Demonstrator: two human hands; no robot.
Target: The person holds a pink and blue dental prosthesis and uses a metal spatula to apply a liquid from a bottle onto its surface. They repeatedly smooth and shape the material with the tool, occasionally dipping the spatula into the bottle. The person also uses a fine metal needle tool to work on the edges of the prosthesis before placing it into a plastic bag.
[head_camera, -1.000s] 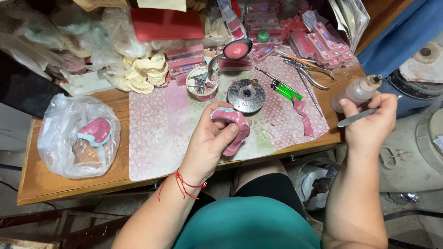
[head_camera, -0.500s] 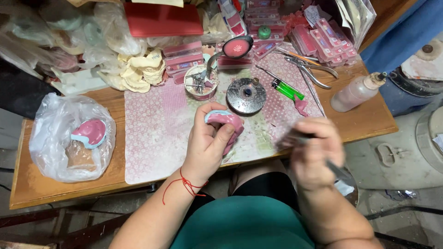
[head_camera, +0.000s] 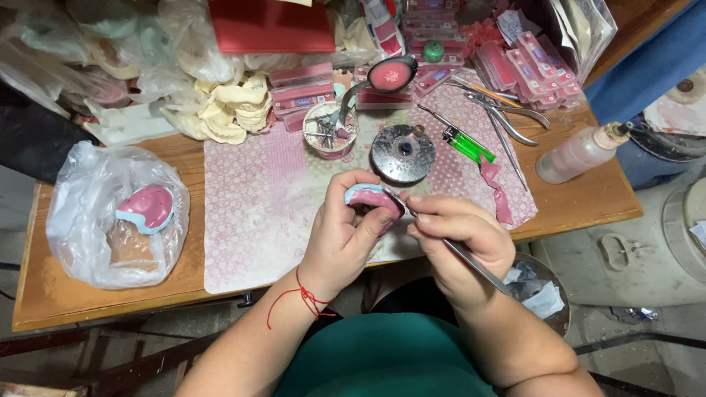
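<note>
Left hand (head_camera: 342, 239): fingers curled around pink wax denture base (head_camera: 371, 198), held above patterned mat (head_camera: 250, 220). Right hand (head_camera: 460, 239): pinching metal carving tool (head_camera: 471, 263), tip apparently at the wax. Step: carving; next demands fine tip control.

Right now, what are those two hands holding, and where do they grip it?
The left hand cups a pink wax piece from below, thumb on its near edge. The right hand pinches a slim metal tool near its front end, tip at the piece.
</note>
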